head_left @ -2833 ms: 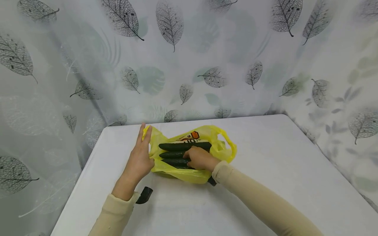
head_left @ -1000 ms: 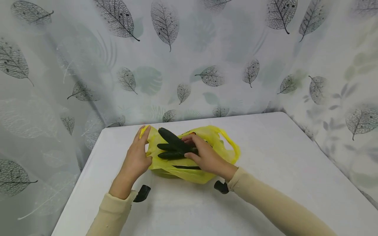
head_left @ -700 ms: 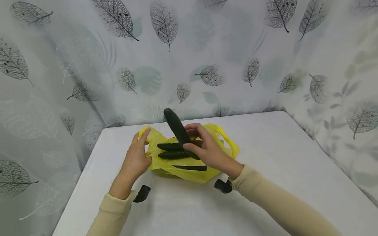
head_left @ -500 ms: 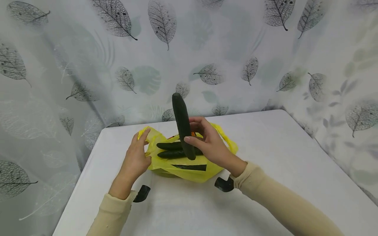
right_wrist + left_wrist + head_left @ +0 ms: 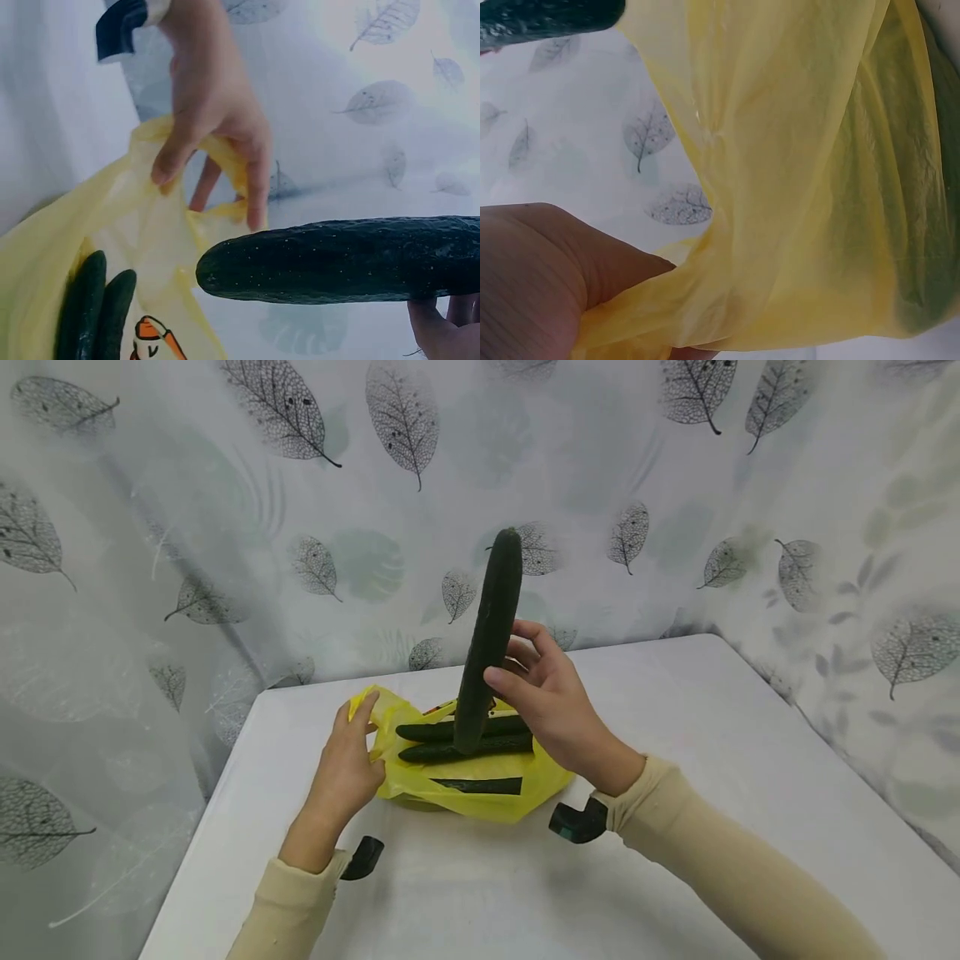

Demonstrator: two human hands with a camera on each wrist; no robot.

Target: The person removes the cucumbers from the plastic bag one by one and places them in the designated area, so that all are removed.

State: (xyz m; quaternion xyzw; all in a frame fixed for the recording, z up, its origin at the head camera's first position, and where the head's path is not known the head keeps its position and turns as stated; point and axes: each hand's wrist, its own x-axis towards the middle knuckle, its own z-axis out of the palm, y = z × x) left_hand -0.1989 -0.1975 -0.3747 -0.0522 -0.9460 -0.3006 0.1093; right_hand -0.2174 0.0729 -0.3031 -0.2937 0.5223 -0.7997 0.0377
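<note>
My right hand [image 5: 558,702] holds a long dark green cucumber [image 5: 489,635] between thumb and fingers, nearly upright above the yellow plastic bag [image 5: 502,802]. In the right wrist view this cucumber [image 5: 330,262] spans the right side, with fingertips [image 5: 435,326] under it. My left hand [image 5: 345,772] grips the bag's left handle, its fingers hooked through the loop in the right wrist view. Two more cucumbers [image 5: 81,307] lie side by side in the open bag. In the left wrist view the bag's thin side [image 5: 765,187] hides most of the contents.
The bag stands on a white table [image 5: 645,718] that reaches back to a leaf-printed curtain [image 5: 585,493]. A black device [image 5: 579,821] sits at my right wrist and another [image 5: 363,858] at my left. A dark strip [image 5: 480,785] shows at the bag's front.
My right hand has lifted the cucumber out of the bag, up and to the right, turning it from lying flat to nearly upright. The left hand has stayed at the bag's handle.
</note>
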